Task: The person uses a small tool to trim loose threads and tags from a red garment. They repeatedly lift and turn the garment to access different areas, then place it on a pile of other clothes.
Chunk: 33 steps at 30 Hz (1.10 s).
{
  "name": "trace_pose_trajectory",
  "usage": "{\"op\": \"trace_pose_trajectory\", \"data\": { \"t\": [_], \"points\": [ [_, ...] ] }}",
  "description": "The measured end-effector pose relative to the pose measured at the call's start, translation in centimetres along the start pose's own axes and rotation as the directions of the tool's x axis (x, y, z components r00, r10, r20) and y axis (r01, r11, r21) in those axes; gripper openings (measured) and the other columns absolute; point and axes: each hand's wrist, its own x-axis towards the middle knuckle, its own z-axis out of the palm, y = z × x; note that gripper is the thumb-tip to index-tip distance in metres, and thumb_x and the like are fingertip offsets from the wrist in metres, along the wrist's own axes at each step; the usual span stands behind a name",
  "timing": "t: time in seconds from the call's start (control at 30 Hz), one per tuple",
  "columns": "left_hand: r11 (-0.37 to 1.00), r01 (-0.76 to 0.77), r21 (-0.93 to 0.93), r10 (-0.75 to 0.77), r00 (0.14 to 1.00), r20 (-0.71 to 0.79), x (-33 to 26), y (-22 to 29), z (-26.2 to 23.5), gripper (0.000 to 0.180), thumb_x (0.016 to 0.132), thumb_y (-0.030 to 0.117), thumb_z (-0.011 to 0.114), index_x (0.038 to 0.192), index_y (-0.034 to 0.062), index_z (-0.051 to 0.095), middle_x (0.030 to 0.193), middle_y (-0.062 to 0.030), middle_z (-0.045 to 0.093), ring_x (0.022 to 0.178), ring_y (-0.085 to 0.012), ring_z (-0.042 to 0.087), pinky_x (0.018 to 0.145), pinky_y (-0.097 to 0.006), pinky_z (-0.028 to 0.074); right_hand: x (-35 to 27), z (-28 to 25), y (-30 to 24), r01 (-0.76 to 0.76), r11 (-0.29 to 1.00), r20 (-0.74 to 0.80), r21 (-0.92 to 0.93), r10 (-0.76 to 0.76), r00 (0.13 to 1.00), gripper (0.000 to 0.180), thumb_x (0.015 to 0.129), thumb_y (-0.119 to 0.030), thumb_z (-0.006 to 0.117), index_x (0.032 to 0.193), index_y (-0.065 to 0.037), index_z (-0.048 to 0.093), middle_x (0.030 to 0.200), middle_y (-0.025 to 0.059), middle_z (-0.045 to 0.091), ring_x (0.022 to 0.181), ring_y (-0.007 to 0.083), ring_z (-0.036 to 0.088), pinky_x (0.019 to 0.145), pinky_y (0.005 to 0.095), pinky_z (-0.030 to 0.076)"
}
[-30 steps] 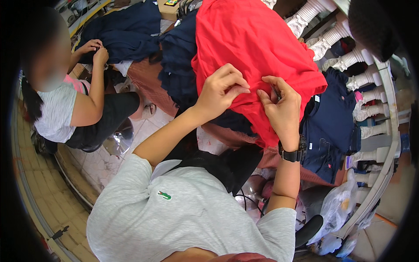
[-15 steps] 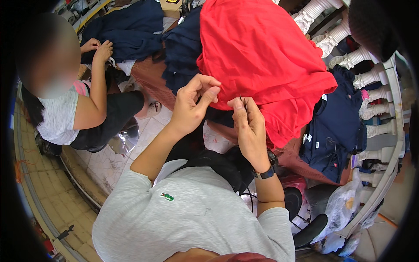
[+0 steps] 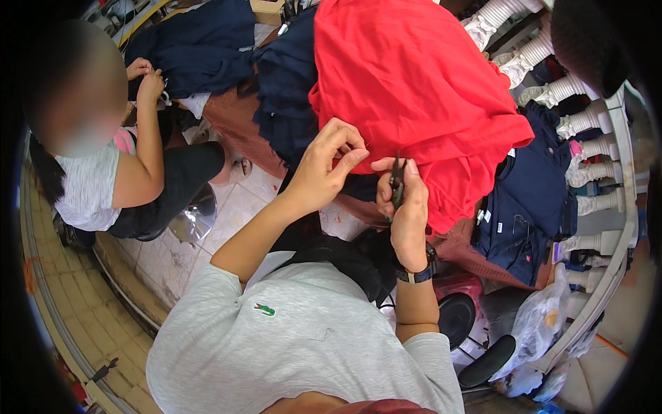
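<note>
A grey shirt (image 3: 303, 345) fills the 6 o'clock edge, and both forearms rise from it toward the centre. The left forearm runs bare from 7 o'clock up to the left hand (image 3: 324, 169), whose wrist bends forward; its fingers curl in and the thumb and forefinger pinch together at the lower hem of the red cloth (image 3: 414, 90), apparently nipping a thread or a fold too fine to make out. The right forearm stands nearly upright at 5 o'clock, a dark watch (image 3: 417, 270) on the wrist. The right hand (image 3: 407, 207) is closed in a narrow grip around small dark snips (image 3: 397, 181), blades pointing up toward the cloth's hem, just beside the left fingertips. The two hands are close but not touching.

The red cloth hangs from 12 o'clock down to the centre, draped over a heap of navy garments (image 3: 531, 200) that spreads to 3 o'clock and also lies at 11 o'clock. Under the hands sits a black bag or garment (image 3: 345, 255). At 4 o'clock a clear plastic bag (image 3: 538, 321) rests by a dark stool (image 3: 486, 359).

At 9 o'clock another person sits on a stool (image 3: 193, 217), in a white top, both hands (image 3: 148, 79) up at a navy cloth (image 3: 196, 48). White balusters (image 3: 586, 148) curve along the 2 o'clock rim.
</note>
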Motion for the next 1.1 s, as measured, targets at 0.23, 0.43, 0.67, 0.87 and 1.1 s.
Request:
{"op": "trace_pose_trajectory", "data": {
  "t": [0.23,0.43,0.67,0.87,1.1],
  "points": [
    [0.977,0.068,-0.204,-0.064,0.998,0.025,-0.5,0.5,-1.3,0.013,0.100,0.013,0.062,0.095,0.0013,0.061,0.110,-0.0082,0.063,0.088,-0.0081,0.056,0.083,-0.025,0.046,1.0,1.6,1.0,-0.099,0.995,0.119,0.012,0.097,0.988,0.043,0.109,-0.035,0.032,0.100,-0.002,0.058,0.070,-0.0031,0.041,0.054,0.0046,0.033,0.048,0.0214,0.026],
    [0.980,0.068,-0.186,-0.062,0.997,0.035,-0.7,0.5,-1.5,0.012,0.098,0.010,0.063,0.093,0.0003,0.061,0.111,-0.0104,0.064,0.090,-0.0109,0.058,0.083,-0.027,0.047,1.5,1.5,1.0,-0.167,0.981,0.193,0.094,0.147,0.970,0.040,0.109,-0.035,0.034,0.095,-0.005,0.056,0.069,-0.0036,0.041,0.051,0.0043,0.031,0.047,0.0215,0.024],
    [0.995,-0.056,-0.078,0.056,0.998,-0.005,-0.6,1.4,-1.5,0.008,0.091,0.005,0.067,0.088,0.0003,0.062,0.107,-0.0098,0.065,0.087,-0.0164,0.062,0.078,-0.030,0.049,1.9,1.6,1.4,-0.185,0.958,0.210,0.219,0.139,0.968,0.039,0.109,-0.036,0.035,0.087,-0.009,0.051,0.068,-0.0041,0.038,0.050,0.0034,0.030,0.046,0.0214,0.022],
    [0.981,-0.098,0.164,0.048,0.957,0.287,-0.1,2.1,-4.3,0.010,0.089,0.009,0.070,0.091,0.0014,0.064,0.095,-0.0093,0.059,0.084,-0.0212,0.061,0.075,-0.031,0.049,1.9,0.8,2.0,-0.172,0.937,0.250,0.305,0.095,0.964,0.040,0.108,-0.037,0.034,0.080,-0.011,0.043,0.064,-0.0044,0.035,0.048,0.0040,0.028,0.046,0.0218,0.021],
    [0.813,-0.340,0.472,0.382,0.924,0.008,3.0,0.2,-2.3,0.019,0.083,0.004,0.074,0.100,0.0014,0.066,0.097,-0.0094,0.057,0.083,-0.0243,0.061,0.070,-0.034,0.050,1.8,1.3,1.4,-0.123,0.938,0.161,0.324,0.073,0.984,0.046,0.108,-0.041,0.032,0.092,-0.005,0.055,0.065,-0.0044,0.039,0.049,0.0041,0.032,0.046,0.0224,0.024]
  ]
}}
